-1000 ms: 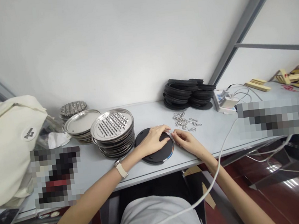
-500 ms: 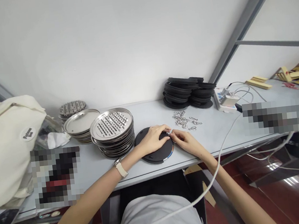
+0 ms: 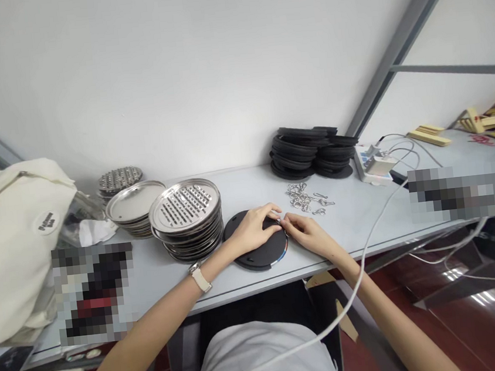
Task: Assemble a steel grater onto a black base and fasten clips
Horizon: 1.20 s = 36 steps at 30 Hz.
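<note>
A black round disc (image 3: 261,256) lies flat near the table's front edge, with a coloured strip along its lower right rim. Across its top rests my left hand (image 3: 255,229), thumb and fingers closed around a spot at the right rim. My right hand (image 3: 308,234) meets it there, thumb and forefinger pinched on a small silver metal piece (image 3: 279,221) at the rim. Fingertips hide most of that piece, so its exact kind is unclear. Beyond the hands lies a loose pile of small metal clasps and rings (image 3: 304,198).
Stacked round metal grater plates (image 3: 185,207) stand left of the disc, beside smooth metal lids (image 3: 136,202). Black discs are stacked (image 3: 299,150) at the back. A power strip (image 3: 373,166) sits to the right, and a white cable (image 3: 362,268) hangs across my right forearm. A cream bag (image 3: 19,245) is at far left.
Both hands stay at the disc's right rim, with only slight finger shifts. The disc and the stacks have not visibly moved.
</note>
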Motion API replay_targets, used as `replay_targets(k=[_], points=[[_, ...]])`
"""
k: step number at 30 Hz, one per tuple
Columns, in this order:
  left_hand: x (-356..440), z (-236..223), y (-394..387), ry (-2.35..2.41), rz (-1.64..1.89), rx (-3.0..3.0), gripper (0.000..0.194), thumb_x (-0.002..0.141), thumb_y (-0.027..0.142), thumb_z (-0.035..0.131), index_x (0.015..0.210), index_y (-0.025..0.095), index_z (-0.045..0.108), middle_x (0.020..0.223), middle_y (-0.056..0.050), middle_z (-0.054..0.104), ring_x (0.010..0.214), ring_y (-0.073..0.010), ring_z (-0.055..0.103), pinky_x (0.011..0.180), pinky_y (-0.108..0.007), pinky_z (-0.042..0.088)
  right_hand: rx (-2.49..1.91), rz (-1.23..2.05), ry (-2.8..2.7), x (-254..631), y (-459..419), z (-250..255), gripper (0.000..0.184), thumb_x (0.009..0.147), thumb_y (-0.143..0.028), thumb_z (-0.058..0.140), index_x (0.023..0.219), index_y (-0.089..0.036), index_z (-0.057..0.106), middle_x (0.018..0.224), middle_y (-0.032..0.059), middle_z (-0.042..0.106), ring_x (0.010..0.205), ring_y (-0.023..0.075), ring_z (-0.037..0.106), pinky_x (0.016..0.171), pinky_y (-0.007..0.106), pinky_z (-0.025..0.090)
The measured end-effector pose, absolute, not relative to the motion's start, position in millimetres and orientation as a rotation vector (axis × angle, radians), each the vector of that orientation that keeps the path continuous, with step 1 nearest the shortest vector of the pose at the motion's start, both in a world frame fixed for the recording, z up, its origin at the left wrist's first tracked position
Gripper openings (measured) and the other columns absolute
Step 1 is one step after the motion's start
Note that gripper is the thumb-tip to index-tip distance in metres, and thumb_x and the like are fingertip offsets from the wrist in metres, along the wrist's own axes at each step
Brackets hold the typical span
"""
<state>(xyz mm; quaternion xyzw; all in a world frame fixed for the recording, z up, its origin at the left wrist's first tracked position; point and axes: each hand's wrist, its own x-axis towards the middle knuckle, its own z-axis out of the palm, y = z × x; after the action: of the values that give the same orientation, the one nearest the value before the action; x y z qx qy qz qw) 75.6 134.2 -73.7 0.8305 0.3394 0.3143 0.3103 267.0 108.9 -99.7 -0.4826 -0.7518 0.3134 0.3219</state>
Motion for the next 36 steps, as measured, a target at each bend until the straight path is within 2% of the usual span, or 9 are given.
replay_targets(k=[36], points=[[75.9,-73.2,133.7,0.866,0.811,2.148,0.029,0.079,0.017,0.066,0.107,0.021,0.058,0.104,-0.003,0.071,0.103,-0.0183,0.065,0.094,-0.031,0.048,-1.234,0.911,-1.945,271.6,108.8,-101.7,0.039,0.095,-0.05,0.04,0.072,-0.019,0.046,0.065,-0.0029,0.039,0.061,0.0128,0.037,0.056,0.025,0.031]])
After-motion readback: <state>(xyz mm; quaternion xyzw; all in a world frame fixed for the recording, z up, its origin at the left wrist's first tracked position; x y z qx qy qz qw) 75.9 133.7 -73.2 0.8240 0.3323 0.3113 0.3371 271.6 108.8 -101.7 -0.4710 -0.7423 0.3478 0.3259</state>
